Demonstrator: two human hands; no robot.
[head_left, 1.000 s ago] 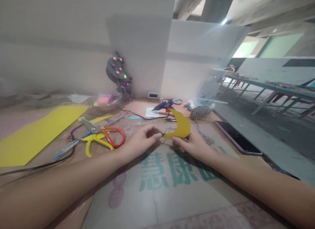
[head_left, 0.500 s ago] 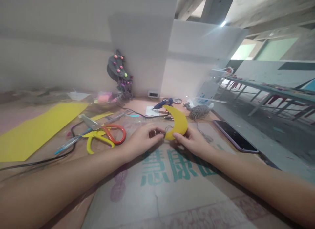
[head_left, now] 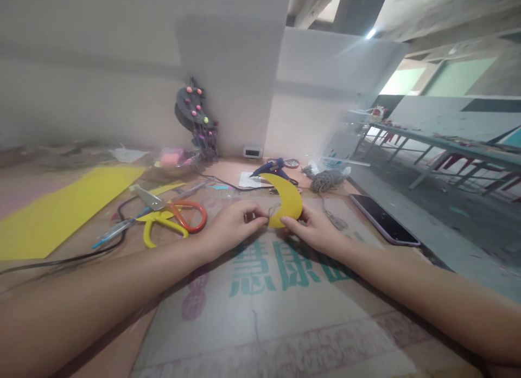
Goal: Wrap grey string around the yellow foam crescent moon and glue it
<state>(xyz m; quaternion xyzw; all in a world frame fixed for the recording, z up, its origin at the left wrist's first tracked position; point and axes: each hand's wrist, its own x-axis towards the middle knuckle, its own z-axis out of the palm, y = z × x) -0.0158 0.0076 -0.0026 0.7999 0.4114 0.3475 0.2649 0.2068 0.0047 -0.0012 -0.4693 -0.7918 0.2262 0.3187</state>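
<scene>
A yellow paper crescent moon (head_left: 290,198) is held just above the printed sheet on the table. My right hand (head_left: 315,230) is closed on its lower outer edge, the thumb lying on the front face. My left hand (head_left: 238,223) pinches at the crescent's lower tip; whether it also grips the thin grey yarn (head_left: 274,209) beside the tip I cannot tell. Behind the crescent lies a blue glue gun (head_left: 266,167). Scissors with orange and yellow handles (head_left: 191,215) rest left of my left hand.
Yellow paper (head_left: 77,210) lies at the left. A ball of grey yarn (head_left: 325,180) and a phone (head_left: 385,219) are on the right. A grey crescent decoration with coloured pompoms (head_left: 189,109) stands against the wall near a small digital display (head_left: 253,152). A black cable crosses the left side.
Both hands and the crescent have shifted slightly left in view, partly with a small shift of the camera. The hold on the crescent looks unchanged.
</scene>
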